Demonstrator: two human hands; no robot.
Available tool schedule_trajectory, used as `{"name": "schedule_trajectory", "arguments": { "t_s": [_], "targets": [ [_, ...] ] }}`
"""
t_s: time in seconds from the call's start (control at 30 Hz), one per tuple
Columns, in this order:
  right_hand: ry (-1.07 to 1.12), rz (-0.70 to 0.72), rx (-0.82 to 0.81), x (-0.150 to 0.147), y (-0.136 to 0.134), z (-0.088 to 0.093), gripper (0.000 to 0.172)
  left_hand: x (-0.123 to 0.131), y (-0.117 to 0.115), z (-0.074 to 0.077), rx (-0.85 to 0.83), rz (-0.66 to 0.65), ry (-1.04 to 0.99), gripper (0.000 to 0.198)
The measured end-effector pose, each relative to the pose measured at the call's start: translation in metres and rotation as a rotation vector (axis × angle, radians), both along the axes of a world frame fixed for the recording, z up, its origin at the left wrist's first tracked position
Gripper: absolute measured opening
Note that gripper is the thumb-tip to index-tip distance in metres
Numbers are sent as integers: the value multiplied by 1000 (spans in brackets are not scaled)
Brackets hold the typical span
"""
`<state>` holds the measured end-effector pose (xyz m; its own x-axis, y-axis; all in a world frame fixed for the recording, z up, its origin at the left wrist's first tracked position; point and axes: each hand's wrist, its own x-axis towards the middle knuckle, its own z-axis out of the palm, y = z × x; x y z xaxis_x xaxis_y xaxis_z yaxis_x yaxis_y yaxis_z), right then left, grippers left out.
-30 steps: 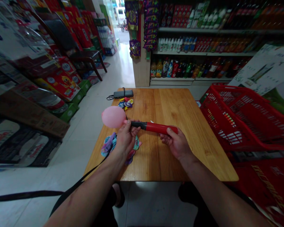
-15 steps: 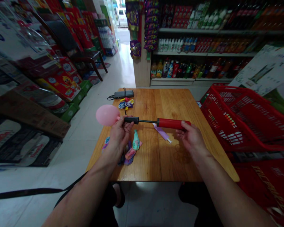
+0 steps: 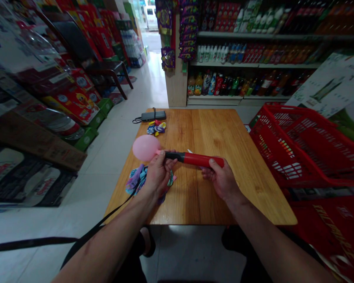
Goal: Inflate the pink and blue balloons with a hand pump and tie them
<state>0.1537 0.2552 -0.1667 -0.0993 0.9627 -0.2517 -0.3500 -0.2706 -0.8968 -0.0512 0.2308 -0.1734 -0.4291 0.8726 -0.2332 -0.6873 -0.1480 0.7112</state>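
Observation:
A red and black balloon pump [image 3: 199, 159] lies level across the view above the wooden table [image 3: 206, 129], held at both ends. My left hand [image 3: 160, 169] is closed around its black end and pinches the neck of a pink balloon [image 3: 146, 147] there. The balloon is partly inflated and points left. Around the red barrel's far right end, my right hand [image 3: 221, 177] is closed. Pump barrel and black part meet, with no rod showing. Beneath my left hand and wrist lie several limp balloons [image 3: 135, 179], partly hidden.
A grey device with a strap [image 3: 153, 116] and a small bunch of colourful balloons [image 3: 156, 127] lie at the table's far left. Right of the table stand red shopping baskets [image 3: 301, 145]. A chair [image 3: 106, 67] and stacked boxes are on the left; drink shelves [image 3: 253, 65] line the back.
The pump has been pushed together; its rod was showing before. My right hand moved left and slightly down, my left hand slightly right. The pink balloon shifted right and looks slightly larger.

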Motion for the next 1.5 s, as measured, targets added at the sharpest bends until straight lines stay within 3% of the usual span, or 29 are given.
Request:
{"name": "schedule_trajectory", "arguments": {
  "t_s": [0.37, 0.67, 0.83, 1.0, 1.1, 1.23, 1.5],
  "targets": [
    [67, 47, -66, 12, 23, 0, 43, -17, 9, 4, -11, 41, -42, 13],
    [7, -129, -32, 40, 42, 15, 35, -42, 16, 13, -4, 204, -100, 8],
    [-26, -187, 8, 48, 48, 21, 43, -52, 17, 12, 0, 205, -73, 6],
    [-114, -232, 131, 34, 37, 15, 50, -39, 13, 13, 4, 184, -117, 5],
    [-184, -96, 202, 14, 15, 9, 55, -20, 8, 10, -27, 130, -134, 9],
    [-195, -15, 174, -3, -3, 3, 53, -6, 4, 6, -64, 73, -116, 13],
    [-112, -9, 103, 2, 3, -4, 51, -13, 4, 12, -62, 15, -93, 17]
  ]
}}
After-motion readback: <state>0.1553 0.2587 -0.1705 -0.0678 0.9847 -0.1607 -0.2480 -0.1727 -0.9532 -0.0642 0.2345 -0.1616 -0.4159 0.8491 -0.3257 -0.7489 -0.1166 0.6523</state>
